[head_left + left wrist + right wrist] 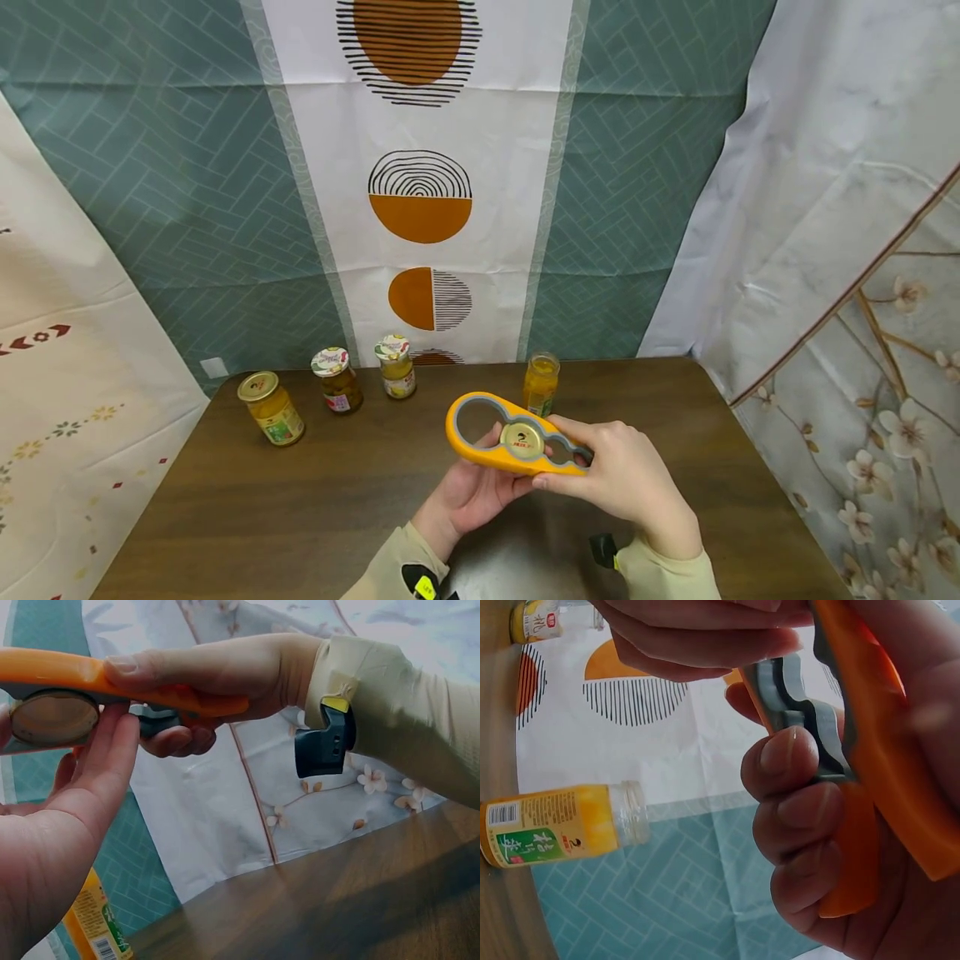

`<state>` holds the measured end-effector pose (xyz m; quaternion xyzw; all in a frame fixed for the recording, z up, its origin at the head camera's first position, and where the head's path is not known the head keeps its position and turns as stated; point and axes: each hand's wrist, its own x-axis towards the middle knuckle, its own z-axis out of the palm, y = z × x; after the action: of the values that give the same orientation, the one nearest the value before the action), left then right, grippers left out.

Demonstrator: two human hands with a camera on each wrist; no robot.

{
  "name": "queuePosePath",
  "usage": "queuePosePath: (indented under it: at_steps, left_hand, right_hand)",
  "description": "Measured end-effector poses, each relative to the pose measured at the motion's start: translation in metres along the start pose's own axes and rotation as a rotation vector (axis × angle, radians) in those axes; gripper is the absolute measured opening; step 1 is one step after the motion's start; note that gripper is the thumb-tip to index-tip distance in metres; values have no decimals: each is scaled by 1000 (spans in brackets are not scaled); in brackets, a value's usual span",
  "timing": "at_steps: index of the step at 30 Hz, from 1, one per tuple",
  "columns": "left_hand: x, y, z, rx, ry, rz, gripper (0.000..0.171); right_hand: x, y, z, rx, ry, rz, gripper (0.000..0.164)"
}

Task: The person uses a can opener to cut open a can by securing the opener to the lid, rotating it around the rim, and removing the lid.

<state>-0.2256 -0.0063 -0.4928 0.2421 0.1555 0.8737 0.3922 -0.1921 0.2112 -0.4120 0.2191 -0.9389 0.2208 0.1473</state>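
Note:
In the head view my right hand (633,479) grips the handle end of an orange jar opener (468,446) with grey-lined rings. A gold jar lid (522,439) sits in its middle ring. From below, my left hand (476,496) reaches up, palm upward, with thumb and fingers at opposite sides of the lid. The left wrist view shows the lid's underside (54,718) between thumb and fingertips. Behind the opener stands a jar of yellow fruit (542,379), upright; its bare threaded glass neck (634,812) shows in the right wrist view.
Toward the back left of the brown table (300,517) stand a large gold-lidded jar (273,410), a jar with dark contents (340,383) and a small pale jar (396,371). A patterned curtain (630,208) hangs behind the table's back edge.

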Motion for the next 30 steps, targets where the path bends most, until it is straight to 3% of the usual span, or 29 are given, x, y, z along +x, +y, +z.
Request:
queuePosePath:
  at_steps: [13, 23, 30]
  left_hand:
    - [2, -2, -5, 65, 41, 17, 47]
    - [5, -2, -15, 106, 241, 31, 48]
    - [6, 2, -17, 119, 314, 39, 48]
  right_hand:
    - [0, 2, -4, 71, 69, -19, 69]
    - [1, 11, -15, 37, 246, 110, 64]
    - [-3, 20, -24, 66, 358, 224, 59]
